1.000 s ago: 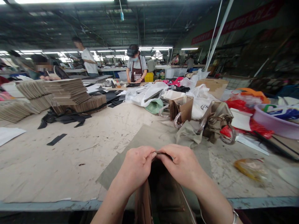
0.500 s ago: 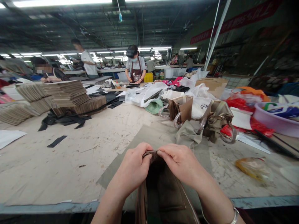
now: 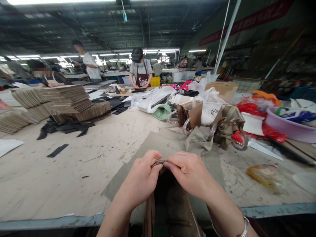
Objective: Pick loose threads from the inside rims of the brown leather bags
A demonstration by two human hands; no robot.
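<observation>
A brown handbag (image 3: 177, 210) stands at the table's front edge, its dark inside facing up toward me. My left hand (image 3: 144, 174) pinches the far end of the bag's rim between thumb and fingers. Close beside it, my right hand (image 3: 186, 169) pinches the same rim, fingertips almost meeting those of the left. The fingers partly cover the edge they hold. Beneath the hands and bag lies a grey-green cloth sheet (image 3: 133, 168). The bag's lower part runs out of view at the bottom.
Two brown bags (image 3: 191, 115) (image 3: 228, 126) with plastic-wrapped handles stand beyond my right hand. Stacked brown panels (image 3: 65, 102) and black strips (image 3: 58, 150) lie left. A lilac basin (image 3: 291, 126) and a yellowish plastic bag (image 3: 264, 174) lie right. A co-worker (image 3: 141, 70) stands across the table.
Both hands keep their pinch on the bag's rim, and the fingers have shifted only slightly along it. The whole view has moved a little, with the surroundings sliding left.
</observation>
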